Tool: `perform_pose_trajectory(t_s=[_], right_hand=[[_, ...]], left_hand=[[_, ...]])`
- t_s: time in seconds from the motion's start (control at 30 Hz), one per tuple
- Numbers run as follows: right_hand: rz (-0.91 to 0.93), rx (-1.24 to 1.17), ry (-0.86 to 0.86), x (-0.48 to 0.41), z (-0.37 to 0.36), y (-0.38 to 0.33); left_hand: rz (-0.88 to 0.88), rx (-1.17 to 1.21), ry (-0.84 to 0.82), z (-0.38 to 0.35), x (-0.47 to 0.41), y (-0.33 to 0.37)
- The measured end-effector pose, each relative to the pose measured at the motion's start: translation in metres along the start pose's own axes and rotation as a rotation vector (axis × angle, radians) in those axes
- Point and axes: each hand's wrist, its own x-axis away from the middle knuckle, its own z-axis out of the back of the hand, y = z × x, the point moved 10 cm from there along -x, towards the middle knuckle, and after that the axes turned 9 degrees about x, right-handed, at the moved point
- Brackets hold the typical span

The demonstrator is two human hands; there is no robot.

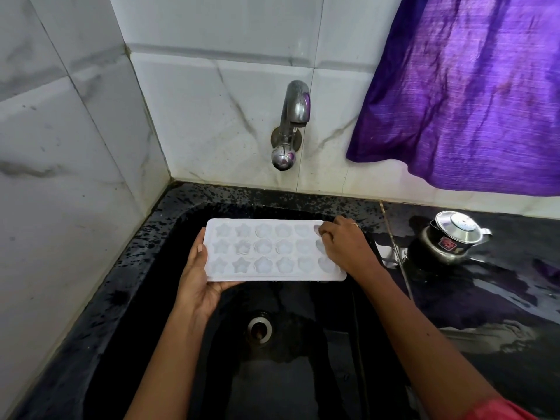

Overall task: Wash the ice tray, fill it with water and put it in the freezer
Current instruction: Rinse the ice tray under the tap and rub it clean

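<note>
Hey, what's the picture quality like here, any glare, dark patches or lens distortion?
Head view: the wide-angle lens bows the joints of the wall tiles; the black sink is underexposed, little detail around the drain; the white ice tray is bright, its moulds faint; the wet counter shows glare; the tap reflects the purple cloth.

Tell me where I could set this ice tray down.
The sink floor around the drain is bare. So is the wet counter nearer you than the steel pot. The far counter is crowded by that pot and the hanging purple cloth; the left rim is narrow.
</note>
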Motion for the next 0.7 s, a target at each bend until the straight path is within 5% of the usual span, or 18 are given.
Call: perform_pose_trajectory(t_s=[0.2,0.4,0.7], right_hand=[[-0.001,0.031,0.021,0.004,0.005,0.000],[-0.028,0.079,0.261,0.009,0.034,-0.012],[0.043,0.170,-0.037,-0.006,-0.005,-0.031]], left_hand=[[-0.004,-0.009,-0.006,-0.001,0.000,0.000],[0.001,-0.033,0.002,-0.005,0.000,0.002],[0.007,0.006,0.003,-0.006,0.001,0.002]])
